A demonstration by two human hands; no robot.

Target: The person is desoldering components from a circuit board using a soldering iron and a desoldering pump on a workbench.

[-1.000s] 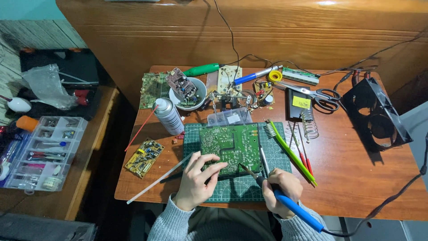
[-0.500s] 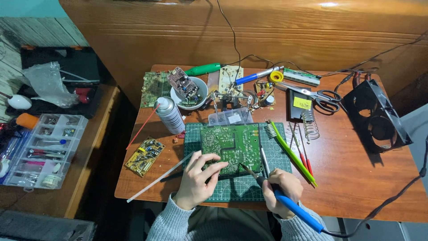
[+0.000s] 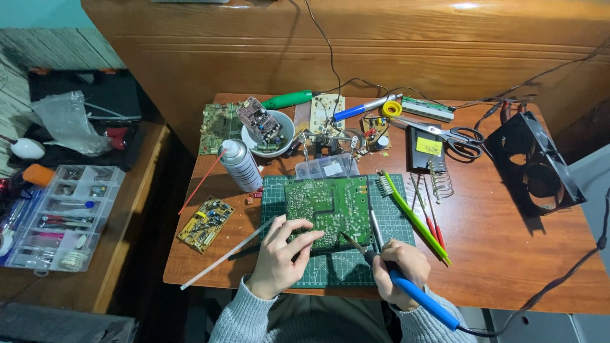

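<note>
Here, left hand fingers spread on circuit board, right hand gripping soldering iron, bowl holding boards

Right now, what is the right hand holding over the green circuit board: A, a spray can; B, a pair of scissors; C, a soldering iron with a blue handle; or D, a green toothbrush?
C: the right hand grips a blue-handled soldering iron whose tip points at the lower edge of the green circuit board, while the left hand rests fingers on that board.
</note>
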